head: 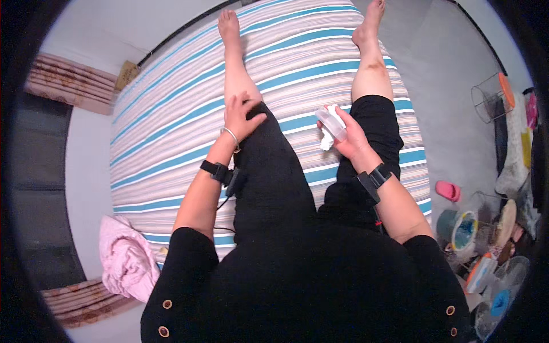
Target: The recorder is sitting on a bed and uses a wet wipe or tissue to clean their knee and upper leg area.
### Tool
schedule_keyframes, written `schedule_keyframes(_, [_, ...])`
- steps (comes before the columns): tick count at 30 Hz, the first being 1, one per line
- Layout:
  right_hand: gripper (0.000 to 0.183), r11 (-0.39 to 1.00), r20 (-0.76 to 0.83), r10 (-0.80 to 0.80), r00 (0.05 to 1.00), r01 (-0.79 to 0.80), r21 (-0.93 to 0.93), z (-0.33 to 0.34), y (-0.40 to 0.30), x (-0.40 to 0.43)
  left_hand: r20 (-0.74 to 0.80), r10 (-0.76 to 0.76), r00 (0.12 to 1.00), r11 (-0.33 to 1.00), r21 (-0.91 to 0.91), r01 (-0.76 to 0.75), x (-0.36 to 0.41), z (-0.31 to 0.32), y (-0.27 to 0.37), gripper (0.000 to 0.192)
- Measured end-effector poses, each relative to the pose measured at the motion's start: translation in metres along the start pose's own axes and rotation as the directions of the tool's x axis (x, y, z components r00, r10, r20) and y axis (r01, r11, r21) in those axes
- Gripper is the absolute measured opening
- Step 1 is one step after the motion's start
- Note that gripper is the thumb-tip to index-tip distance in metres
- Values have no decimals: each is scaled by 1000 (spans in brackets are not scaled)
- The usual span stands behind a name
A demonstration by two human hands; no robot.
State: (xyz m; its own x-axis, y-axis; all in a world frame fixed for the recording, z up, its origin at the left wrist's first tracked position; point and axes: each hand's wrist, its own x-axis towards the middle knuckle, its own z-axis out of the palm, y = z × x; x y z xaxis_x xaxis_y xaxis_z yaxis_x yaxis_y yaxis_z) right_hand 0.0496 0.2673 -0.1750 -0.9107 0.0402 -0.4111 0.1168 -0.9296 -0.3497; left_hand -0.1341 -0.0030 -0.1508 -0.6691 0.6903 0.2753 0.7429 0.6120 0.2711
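Note:
My left hand (242, 118) is at my left knee, over the hem of the black trousers (274, 171). Its fingers are spread and slightly blurred, with nothing in them; whether it touches the knee I cannot tell. In my right hand (354, 135) are a small clear plastic container (332, 123) and a crumpled white tissue (327, 141). The tissue lies against the container and sticks out on both sides of it. This hand is above the striped bed sheet (296, 124), between my outstretched legs. A dark strapped device sits on each wrist, and a bracelet (231, 136) circles the left one.
A bunched pink cloth (128, 261) lies at the bed's left edge, near patterned curtains (73, 81). Right of the bed, a pink slipper (448, 191) rests on the grey floor. Beyond it are a bucket (456, 229), a wire basket (487, 100) and piled household items.

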Motion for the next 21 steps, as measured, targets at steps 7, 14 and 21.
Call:
schedule_keyframes(7, [39,997,12,-33,999,34,-66,-2,-3,-13,296,-257,920,966,98,238,-3,6,1,46])
schedule_keyframes(14, [35,991,46,-72,996,77,-105,-13,7,-5,309,-192,932,980,111,165,-5,3,-5,47])
schedule_keyframes(21, [33,977,62,-72,995,83,-198,-10,5,-13,274,-139,952,990,43,133,-9,4,-9,43])
